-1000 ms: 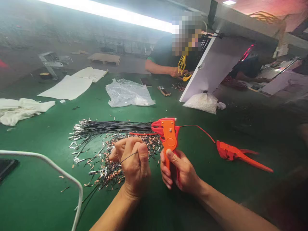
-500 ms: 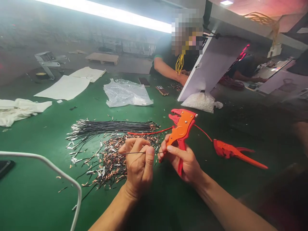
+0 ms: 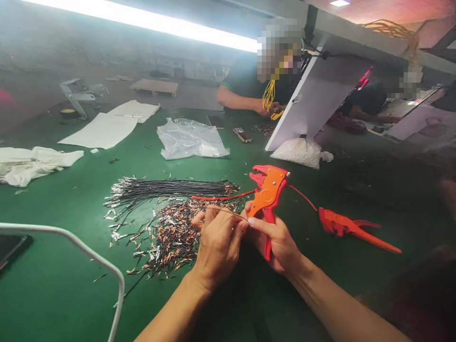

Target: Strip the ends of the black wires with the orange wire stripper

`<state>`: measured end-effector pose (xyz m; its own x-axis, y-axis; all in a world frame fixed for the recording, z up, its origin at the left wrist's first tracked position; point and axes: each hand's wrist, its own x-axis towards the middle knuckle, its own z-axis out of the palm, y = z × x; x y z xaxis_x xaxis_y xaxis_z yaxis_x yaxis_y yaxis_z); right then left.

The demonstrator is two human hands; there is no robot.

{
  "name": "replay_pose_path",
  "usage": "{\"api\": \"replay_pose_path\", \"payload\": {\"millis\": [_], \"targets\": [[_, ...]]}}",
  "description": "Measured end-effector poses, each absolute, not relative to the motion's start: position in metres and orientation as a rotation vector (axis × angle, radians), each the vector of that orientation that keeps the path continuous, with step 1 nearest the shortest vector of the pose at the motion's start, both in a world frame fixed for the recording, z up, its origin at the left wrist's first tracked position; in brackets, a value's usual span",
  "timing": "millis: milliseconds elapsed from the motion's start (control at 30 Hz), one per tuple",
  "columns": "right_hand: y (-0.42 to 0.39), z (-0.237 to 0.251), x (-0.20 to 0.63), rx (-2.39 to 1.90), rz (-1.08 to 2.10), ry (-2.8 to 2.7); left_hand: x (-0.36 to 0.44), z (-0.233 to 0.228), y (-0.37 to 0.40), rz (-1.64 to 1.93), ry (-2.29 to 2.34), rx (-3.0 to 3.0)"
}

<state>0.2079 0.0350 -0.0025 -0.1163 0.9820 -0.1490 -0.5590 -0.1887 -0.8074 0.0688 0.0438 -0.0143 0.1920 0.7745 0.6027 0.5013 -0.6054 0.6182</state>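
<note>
Head view: the right hand (image 3: 276,242) is wrapped around the handles of an orange plastic wire-stripping tool (image 3: 266,194), whose toothed head tilts up and to the right above the green table (image 3: 64,294). The left hand (image 3: 218,242) is closed, thumb and fingertips pinching a thin black wire (image 3: 228,212) that runs across to the right hand's thumb, just below the tool's head; the two hands touch there.

Beneath and to the left of the left hand lies a loose heap of short black wire pieces with copper and silver ends (image 3: 167,237). Behind it a neat bundle of long black wires (image 3: 167,188) lies flat, with a single red wire (image 3: 221,196) across its near edge. A second orange stripping tool (image 3: 351,228) rests on the table to the right, well apart from the hands. A white cable (image 3: 85,256) curves along the left.

Farther back a crumpled clear plastic bag (image 3: 190,137) lies flat, its contents unclear. A bag of white material (image 3: 299,152) sits at the foot of a tilted white board (image 3: 317,99), where another person (image 3: 249,85) handles yellow wires (image 3: 269,97).
</note>
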Motion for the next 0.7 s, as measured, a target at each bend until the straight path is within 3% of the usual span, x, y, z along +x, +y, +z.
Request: {"api": "replay_pose_path", "payload": {"millis": [367,700], "targets": [[0.033,-0.005,0.206,-0.873,1.568,-0.741,0.074,-0.015,0.044,1.421,1.322,1.877],[0.029,0.001,0.207,-0.521,1.842,-0.885,0.049,0.008,0.073,1.446,0.849,0.821]]}}
